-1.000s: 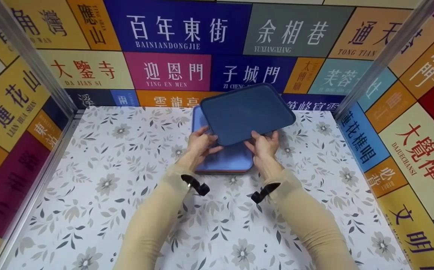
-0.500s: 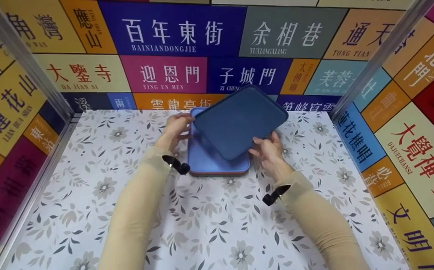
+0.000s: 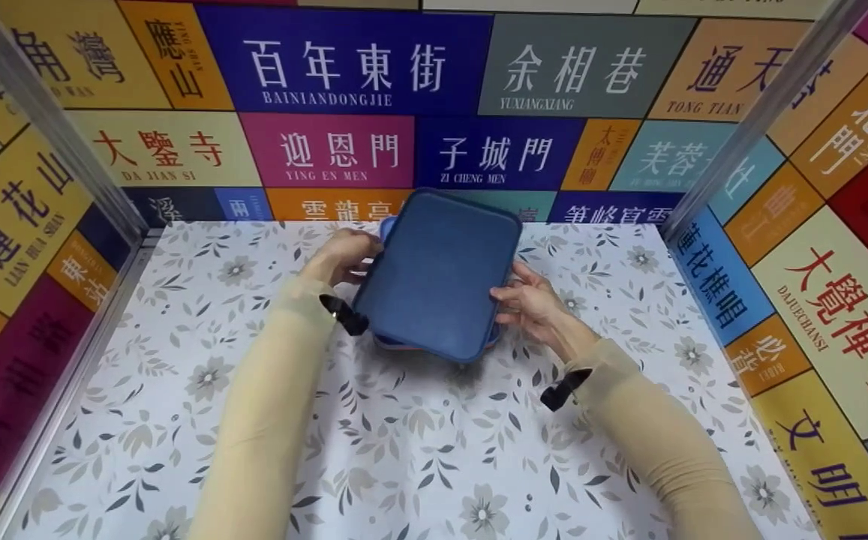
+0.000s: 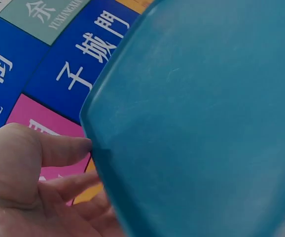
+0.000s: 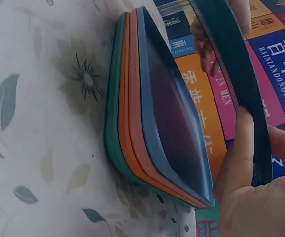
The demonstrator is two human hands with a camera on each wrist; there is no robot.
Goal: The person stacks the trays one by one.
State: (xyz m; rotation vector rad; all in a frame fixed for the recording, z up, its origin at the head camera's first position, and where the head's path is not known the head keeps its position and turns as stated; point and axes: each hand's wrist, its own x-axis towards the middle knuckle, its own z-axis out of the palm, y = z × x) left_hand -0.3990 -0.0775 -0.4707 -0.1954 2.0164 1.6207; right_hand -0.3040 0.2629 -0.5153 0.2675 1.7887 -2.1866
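Note:
A dark blue rectangular tray [image 3: 441,274] is held tilted above a stack of trays. My left hand [image 3: 343,251] pinches its left edge; in the left wrist view the thumb [image 4: 71,150] lies on the rim with the other fingers behind. On the opposite side my right hand [image 3: 539,304] grips the right edge between thumb and fingers. The right wrist view shows the held tray [image 5: 246,94] edge-on, apart from the stack. That stack has a light blue tray [image 5: 174,118] on top, then pink, orange and a green tray [image 5: 114,118] at the bottom. From the head, the held tray hides most of it.
The stack stands on a table with a white floral cover [image 3: 208,420]. Behind it rises a wall of coloured panels [image 3: 328,146] with Chinese lettering. Similar panels and metal posts [image 3: 771,112] flank the table on both sides.
The dark blue tray has turned from slanting sideways to nearly lengthwise and come over the stack. My left hand has moved from its near edge to its left side; my right hand keeps its grip.

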